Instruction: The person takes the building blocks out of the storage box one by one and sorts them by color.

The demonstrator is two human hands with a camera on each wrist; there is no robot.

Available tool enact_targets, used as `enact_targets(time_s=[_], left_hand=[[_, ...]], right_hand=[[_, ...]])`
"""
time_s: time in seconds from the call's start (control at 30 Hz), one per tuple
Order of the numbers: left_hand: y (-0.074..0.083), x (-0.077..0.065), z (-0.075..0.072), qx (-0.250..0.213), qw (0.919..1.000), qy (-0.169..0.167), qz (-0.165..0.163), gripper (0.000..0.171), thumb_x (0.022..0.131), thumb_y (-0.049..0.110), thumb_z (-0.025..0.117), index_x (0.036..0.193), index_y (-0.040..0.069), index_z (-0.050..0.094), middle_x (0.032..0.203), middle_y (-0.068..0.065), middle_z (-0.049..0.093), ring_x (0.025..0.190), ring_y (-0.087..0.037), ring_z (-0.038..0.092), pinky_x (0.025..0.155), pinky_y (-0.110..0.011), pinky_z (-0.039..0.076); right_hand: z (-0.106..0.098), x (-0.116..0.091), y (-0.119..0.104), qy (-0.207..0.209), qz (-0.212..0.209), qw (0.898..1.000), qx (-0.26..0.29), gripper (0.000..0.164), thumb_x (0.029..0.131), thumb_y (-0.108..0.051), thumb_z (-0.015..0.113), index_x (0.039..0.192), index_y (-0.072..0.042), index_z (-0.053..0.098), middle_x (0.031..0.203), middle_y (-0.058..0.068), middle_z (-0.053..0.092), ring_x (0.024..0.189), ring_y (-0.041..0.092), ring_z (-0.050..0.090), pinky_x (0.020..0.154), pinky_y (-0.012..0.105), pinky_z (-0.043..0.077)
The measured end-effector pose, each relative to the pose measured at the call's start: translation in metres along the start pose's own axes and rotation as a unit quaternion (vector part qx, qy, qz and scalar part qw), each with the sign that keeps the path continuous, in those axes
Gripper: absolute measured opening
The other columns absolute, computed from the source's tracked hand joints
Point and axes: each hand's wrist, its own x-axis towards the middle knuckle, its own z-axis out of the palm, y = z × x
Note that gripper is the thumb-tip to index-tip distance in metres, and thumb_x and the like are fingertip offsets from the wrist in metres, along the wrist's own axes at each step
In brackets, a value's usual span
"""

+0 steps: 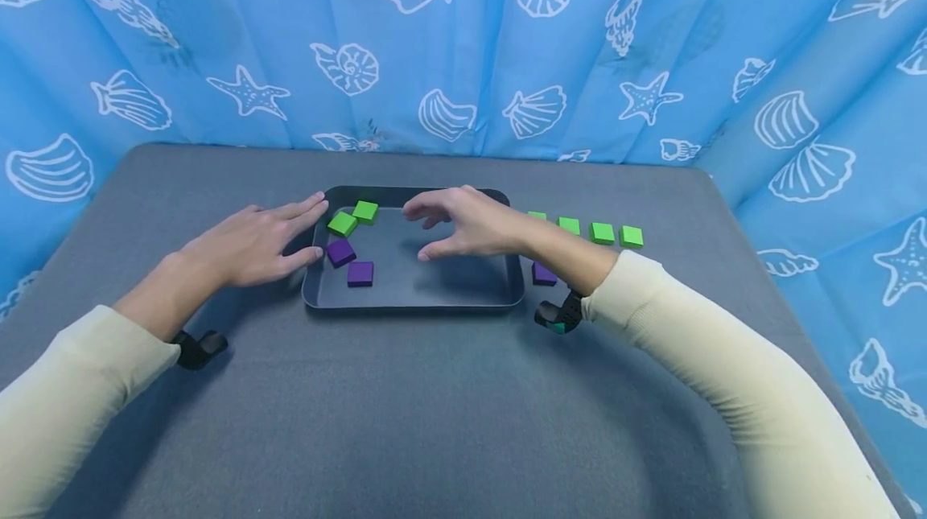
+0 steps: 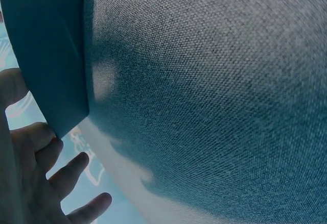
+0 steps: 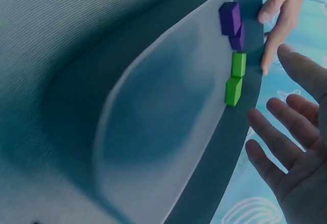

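Observation:
A dark rectangular tray (image 1: 434, 282) lies on the grey table. My left hand (image 1: 253, 245) is at its left side, fingers extended, with fingertips and thumb right at the rim. In the left wrist view the tray's wall (image 2: 51, 45) stands beside those fingers. Over the tray's right half hovers my right hand (image 1: 474, 221), fingers spread and slightly bent, nothing in its grasp. Inside the tray, at the left end, sit two green blocks (image 1: 365, 212) and two purple blocks (image 1: 360, 274); the right wrist view shows the same green blocks (image 3: 234, 90) beyond my right fingers.
Right of the tray, several green blocks (image 1: 602, 233) form a row on the table (image 1: 434, 406). A purple block (image 1: 544, 274) lies in front of them, and my right forearm hides part of that area. A blue seashell-patterned curtain (image 1: 463, 44) hangs behind the table.

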Motion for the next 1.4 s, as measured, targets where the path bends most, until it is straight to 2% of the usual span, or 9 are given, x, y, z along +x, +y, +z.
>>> enact_targets(time_s=[0.27,0.53,0.83,1.1,1.4], left_hand=[[0.0,-0.001,-0.001,-0.009,0.9999,-0.01,-0.009,0.076,0.101,0.047,0.049,0.157,0.003,0.023,0.162,-0.021,0.023,0.135,-0.046,0.043,0.108,-0.07,0.027],[-0.001,-0.002,0.001,-0.009,0.9999,-0.006,-0.008,0.076,0.101,0.047,0.049,0.157,0.003,0.023,0.161,-0.021,0.023,0.135,-0.046,0.043,0.107,-0.07,0.03],[-0.001,-0.002,0.001,-0.004,1.0,-0.006,-0.006,0.076,0.101,0.048,0.048,0.158,0.003,0.022,0.161,-0.021,0.024,0.133,-0.045,0.045,0.106,-0.069,0.032],[-0.001,-0.001,0.002,-0.007,1.0,0.0,-0.001,0.076,0.102,0.047,0.048,0.158,0.003,0.022,0.161,-0.021,0.024,0.134,-0.046,0.045,0.106,-0.069,0.031],[0.0,0.0,0.002,-0.01,0.9999,0.002,-0.002,0.076,0.102,0.047,0.049,0.158,0.003,0.022,0.161,-0.021,0.024,0.133,-0.046,0.045,0.106,-0.07,0.03]], right_hand=[[0.013,0.022,-0.009,-0.027,-0.011,0.999,0.02,0.064,0.086,-0.018,0.08,0.141,-0.002,0.052,0.138,0.014,0.059,0.122,0.027,0.061,0.104,0.04,0.047],[0.023,0.04,-0.014,-0.069,-0.012,0.998,-0.01,0.064,0.086,-0.017,0.08,0.141,-0.001,0.051,0.136,0.013,0.062,0.123,0.024,0.061,0.104,0.037,0.048],[0.026,0.054,-0.009,-0.129,0.01,0.992,0.005,0.068,0.084,-0.013,0.081,0.143,-0.003,0.049,0.143,0.01,0.055,0.127,0.017,0.056,0.104,0.028,0.046],[0.035,0.061,-0.011,-0.14,0.017,0.99,0.02,0.067,0.083,-0.011,0.081,0.142,-0.005,0.05,0.14,0.009,0.057,0.126,0.015,0.057,0.105,0.026,0.045],[0.044,0.071,-0.016,-0.141,0.012,0.99,-0.004,0.068,0.082,-0.012,0.081,0.142,-0.006,0.05,0.134,0.007,0.062,0.123,0.012,0.058,0.106,0.025,0.042]])
